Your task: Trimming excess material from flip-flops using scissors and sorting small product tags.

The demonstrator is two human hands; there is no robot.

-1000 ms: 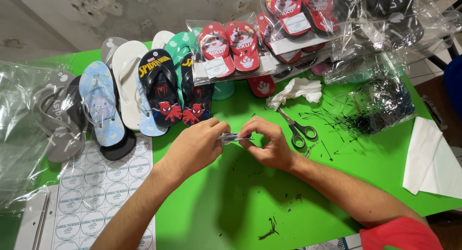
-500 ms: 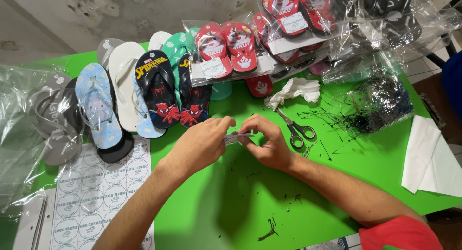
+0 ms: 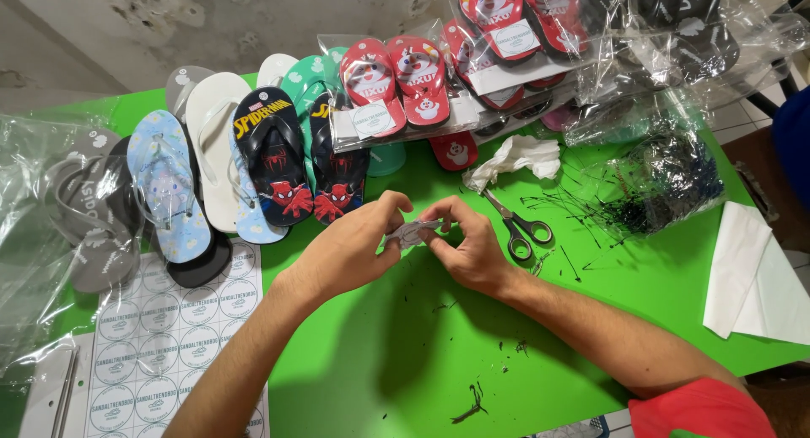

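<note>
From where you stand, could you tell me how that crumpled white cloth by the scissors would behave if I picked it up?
The crumpled white cloth would probably go floppy, since it lies in soft folds. It looks light for its size and might drag over the green table rather than roll. Its edge seems to lie close to the scissors, so lifting it could nudge them.
</note>
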